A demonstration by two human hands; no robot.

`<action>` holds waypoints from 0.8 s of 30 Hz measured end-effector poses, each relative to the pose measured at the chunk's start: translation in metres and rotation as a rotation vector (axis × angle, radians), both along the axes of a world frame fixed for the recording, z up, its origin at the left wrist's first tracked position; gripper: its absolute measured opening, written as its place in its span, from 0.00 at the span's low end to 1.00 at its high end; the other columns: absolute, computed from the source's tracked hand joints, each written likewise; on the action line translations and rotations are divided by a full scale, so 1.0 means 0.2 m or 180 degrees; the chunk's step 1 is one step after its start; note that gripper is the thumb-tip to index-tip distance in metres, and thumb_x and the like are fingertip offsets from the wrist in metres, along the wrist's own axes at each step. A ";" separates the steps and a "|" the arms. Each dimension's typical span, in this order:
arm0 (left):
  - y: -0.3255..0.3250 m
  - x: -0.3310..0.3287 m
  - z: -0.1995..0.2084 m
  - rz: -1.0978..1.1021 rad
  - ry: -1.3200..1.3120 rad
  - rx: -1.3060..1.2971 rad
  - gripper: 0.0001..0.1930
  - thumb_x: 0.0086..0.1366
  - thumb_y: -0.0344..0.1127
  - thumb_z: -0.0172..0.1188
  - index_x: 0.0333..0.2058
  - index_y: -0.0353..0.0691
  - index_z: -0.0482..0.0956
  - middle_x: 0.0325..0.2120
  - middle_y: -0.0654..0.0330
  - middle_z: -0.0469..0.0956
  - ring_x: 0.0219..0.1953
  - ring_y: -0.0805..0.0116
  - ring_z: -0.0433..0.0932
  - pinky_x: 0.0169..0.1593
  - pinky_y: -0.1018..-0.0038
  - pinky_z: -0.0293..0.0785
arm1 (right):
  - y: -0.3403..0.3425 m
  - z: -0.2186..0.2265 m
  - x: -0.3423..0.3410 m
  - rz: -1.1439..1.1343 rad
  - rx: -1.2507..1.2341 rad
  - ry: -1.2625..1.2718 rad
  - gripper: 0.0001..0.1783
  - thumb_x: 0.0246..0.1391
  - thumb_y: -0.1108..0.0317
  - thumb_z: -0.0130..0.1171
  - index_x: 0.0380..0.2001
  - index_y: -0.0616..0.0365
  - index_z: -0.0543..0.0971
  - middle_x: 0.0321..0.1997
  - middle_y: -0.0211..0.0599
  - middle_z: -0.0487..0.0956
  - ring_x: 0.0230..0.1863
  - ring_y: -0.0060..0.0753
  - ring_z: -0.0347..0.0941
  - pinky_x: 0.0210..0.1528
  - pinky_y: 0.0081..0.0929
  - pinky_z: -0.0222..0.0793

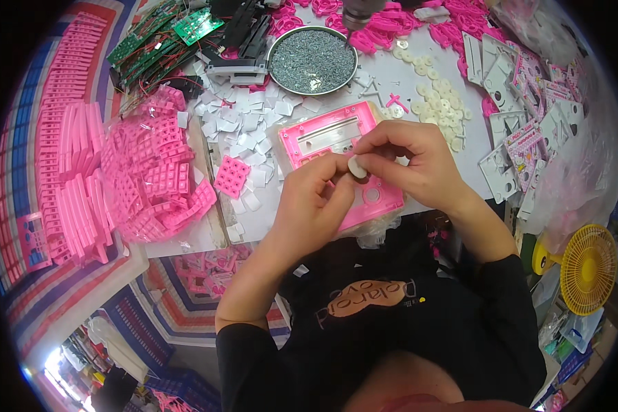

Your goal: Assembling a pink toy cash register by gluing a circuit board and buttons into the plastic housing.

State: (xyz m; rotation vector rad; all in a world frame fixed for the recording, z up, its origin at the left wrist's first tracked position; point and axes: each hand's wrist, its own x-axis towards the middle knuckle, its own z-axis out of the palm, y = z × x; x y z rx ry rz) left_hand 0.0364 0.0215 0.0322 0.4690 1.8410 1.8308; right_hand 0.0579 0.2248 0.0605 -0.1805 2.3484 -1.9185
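Between my two hands is a small round off-white plastic disc (356, 167), pinched at its edges above a pink plastic casing (347, 118). My left hand (317, 191) is closed on the disc from the left, thumb and forefinger together. From the right, my right hand (408, 161) also pinches it, with the fingers curled. The casing lies on the white table, with a rectangular window in its upper part and round holes lower down. My hands cover much of its middle.
Beyond the casing stands a round metal dish (313, 60) full of small screws, under a dark tool tip (357, 14). White squares (237, 127), pink keypads (151, 175) and green circuit boards (198, 26) lie left. Off-white discs (446, 103) and printed panels (529, 147) lie right, near a yellow fan (588, 270).
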 end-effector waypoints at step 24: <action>-0.08 0.06 -0.12 -0.0436 0.3045 -0.1943 0.20 0.51 0.26 0.61 0.45 0.43 0.81 0.48 0.63 0.78 0.60 0.59 0.71 0.67 0.49 0.53 | -0.04 -0.19 0.04 0.0250 0.3024 0.1508 0.10 0.43 0.72 0.67 0.29 0.56 0.76 0.34 0.36 0.73 0.39 0.43 0.67 0.39 0.39 0.63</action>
